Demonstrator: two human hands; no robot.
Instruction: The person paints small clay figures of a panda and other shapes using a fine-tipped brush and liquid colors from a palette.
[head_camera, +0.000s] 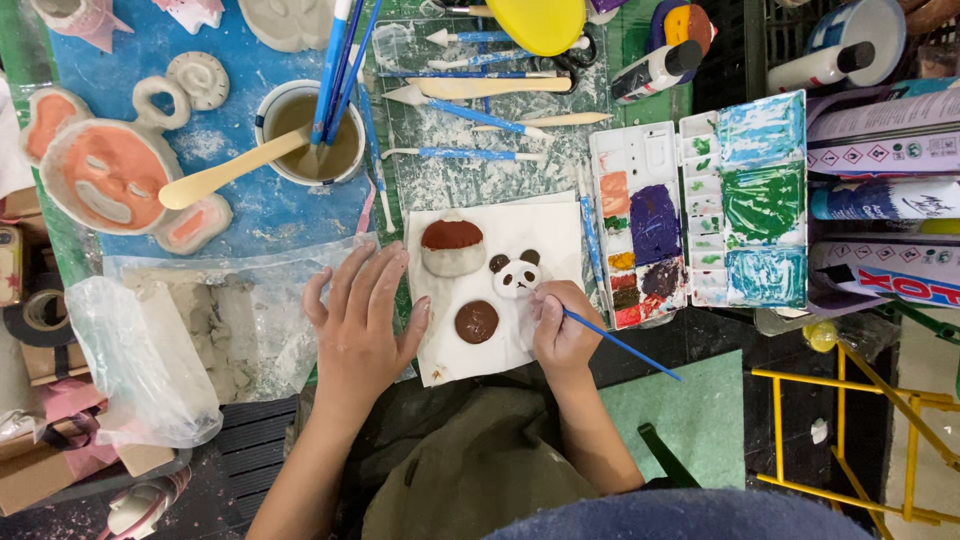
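My right hand (562, 330) grips a thin blue paintbrush (625, 347), its tip at a small white panda-face clay piece (517, 277) with black ears. The panda lies on a white sheet of paper (540, 225). My left hand (360, 325) rests flat, fingers spread, on the paper's left edge and holds nothing. Also on the paper are a dome-shaped clay piece (452, 246) with a brown-red top and a round brown clay disc (477, 321).
A paint palette (700, 210) with several colours lies right of the paper. A cup of murky water (308, 130) holds brushes at the back. Clay tools (480, 110), clay figures (110, 175), a clear plastic bag (150, 350), paint bottles (655, 70) and a yellow frame (850, 440) surround the work.
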